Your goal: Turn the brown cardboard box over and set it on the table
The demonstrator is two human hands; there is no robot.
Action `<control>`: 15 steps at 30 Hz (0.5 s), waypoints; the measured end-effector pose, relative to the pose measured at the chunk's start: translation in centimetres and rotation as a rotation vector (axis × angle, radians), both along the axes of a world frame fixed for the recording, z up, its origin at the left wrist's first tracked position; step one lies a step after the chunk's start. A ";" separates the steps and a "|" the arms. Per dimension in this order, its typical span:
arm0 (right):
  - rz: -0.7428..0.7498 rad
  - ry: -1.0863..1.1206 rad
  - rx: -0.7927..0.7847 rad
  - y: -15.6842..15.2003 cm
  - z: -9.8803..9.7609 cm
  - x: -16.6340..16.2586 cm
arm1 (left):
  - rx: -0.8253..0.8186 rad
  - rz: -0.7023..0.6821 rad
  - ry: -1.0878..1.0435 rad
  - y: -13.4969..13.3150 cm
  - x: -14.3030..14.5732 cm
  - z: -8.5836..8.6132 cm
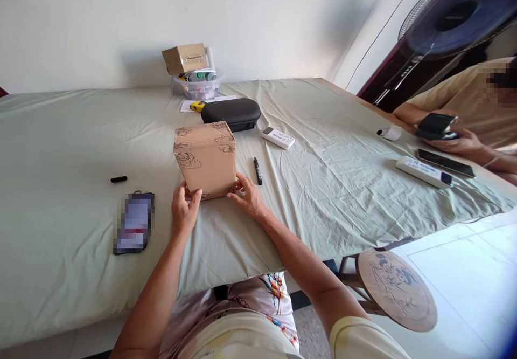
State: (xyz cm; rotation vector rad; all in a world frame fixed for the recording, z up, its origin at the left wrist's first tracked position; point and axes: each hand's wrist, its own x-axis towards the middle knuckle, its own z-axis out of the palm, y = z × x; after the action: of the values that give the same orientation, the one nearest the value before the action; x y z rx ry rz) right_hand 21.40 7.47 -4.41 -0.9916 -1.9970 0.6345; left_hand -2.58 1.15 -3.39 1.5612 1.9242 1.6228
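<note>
A brown cardboard box (209, 167) with black scribbles at its corners stands on the cloth-covered table in front of me. My left hand (186, 208) grips its lower left corner, thumb on the near face and fingers round the side. At the lower right corner my right hand (247, 196) holds it the same way, with some fingertips hidden. Just right of the box lies a black marker pen (258, 171). Its likely cap, a small black cylinder (119, 179), rests off to the left, above a phone (134, 223) with a blurred screen.
Behind the box are a black case (231, 113), a yellow tape measure (197, 106), a white device (278, 137) and a plastic tub (197, 87) topped by a small carton (184, 59). At right, another person's hands (464, 142) hold a dark object near a white power strip-like bar (423, 171). A stool (398, 289) stands below.
</note>
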 end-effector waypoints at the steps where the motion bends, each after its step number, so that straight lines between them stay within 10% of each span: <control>1: -0.002 -0.012 0.009 0.0 -0.1 0.0 | 0.010 -0.012 -0.023 0.0 0.1 0.0; 15: 0.023 0.270 0.243 -1.9 2.3 -0.3 | 0.340 -0.088 0.000 -1.9 0.0 2.4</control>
State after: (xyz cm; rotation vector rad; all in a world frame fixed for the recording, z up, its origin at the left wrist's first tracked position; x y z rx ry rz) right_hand 21.13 5.60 -2.12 -0.6985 -1.7974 0.4952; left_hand -2.57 -0.71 -1.03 1.7346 1.6154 1.9895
